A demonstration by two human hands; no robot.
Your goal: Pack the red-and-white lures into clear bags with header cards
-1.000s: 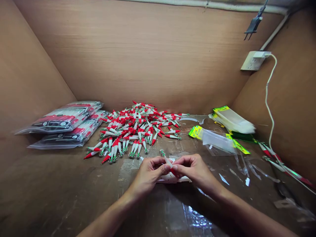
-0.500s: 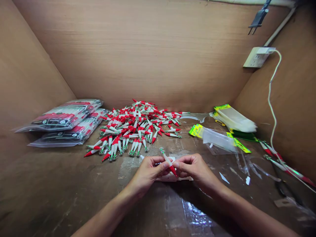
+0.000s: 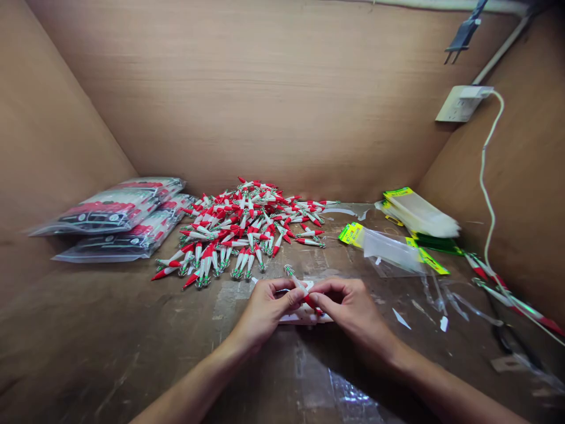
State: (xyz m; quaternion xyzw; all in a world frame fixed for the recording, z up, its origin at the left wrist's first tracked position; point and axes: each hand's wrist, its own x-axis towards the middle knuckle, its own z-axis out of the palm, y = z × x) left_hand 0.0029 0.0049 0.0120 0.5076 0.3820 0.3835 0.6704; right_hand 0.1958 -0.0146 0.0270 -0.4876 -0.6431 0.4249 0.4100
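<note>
Between my two hands, a red and white squid jig [image 3: 298,284] is held at a slant, its green-and-silver hook crown pointing up and away to the left. My left hand [image 3: 271,303] pinches its white body between thumb and fingers. Fingers of my right hand [image 3: 344,300] close on the red end, hiding part of it. Under the hands lies a small pale block [image 3: 300,318], mostly covered. Beyond them spreads a large heap of similar squid jigs [image 3: 247,227].
Clear bags of packed jigs [image 3: 110,215] are stacked at the left. To the right lie yellow-headed plastic sleeves [image 3: 419,218], a looser group of sleeves [image 3: 391,253], plastic scraps [image 3: 401,318] and larger jigs [image 3: 516,300]. A white cable [image 3: 483,171] hangs from a power strip [image 3: 461,103].
My right fingers have moved over the jig's red end and now cover more of it. My left hand keeps its pinch in nearly the same place.
</note>
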